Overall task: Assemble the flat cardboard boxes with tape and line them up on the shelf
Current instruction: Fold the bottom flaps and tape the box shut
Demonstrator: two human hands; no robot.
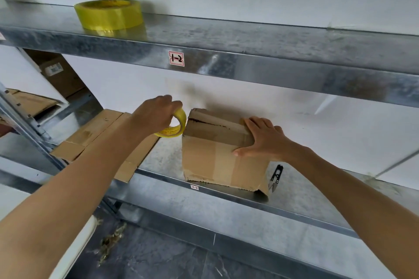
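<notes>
My left hand (156,113) grips tape (175,128) beside one part-taped box (213,156); my right hand (260,140) lies flat on it; flat cardboard (95,133) remains.

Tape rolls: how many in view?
2. A large roll sits on the upper shelf, toward the left. A small roll is gripped by the left hand, beside the box's upper left edge on the lower shelf. Others may be hidden out of view.

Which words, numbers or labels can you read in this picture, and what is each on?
"1-2": sticker on the upper shelf's front edge.
Too small to read: the small sticker on the lower shelf's edge.
Blurred: print on the tape roll in the left hand.
Blurred: label on the far-left carton.
</notes>
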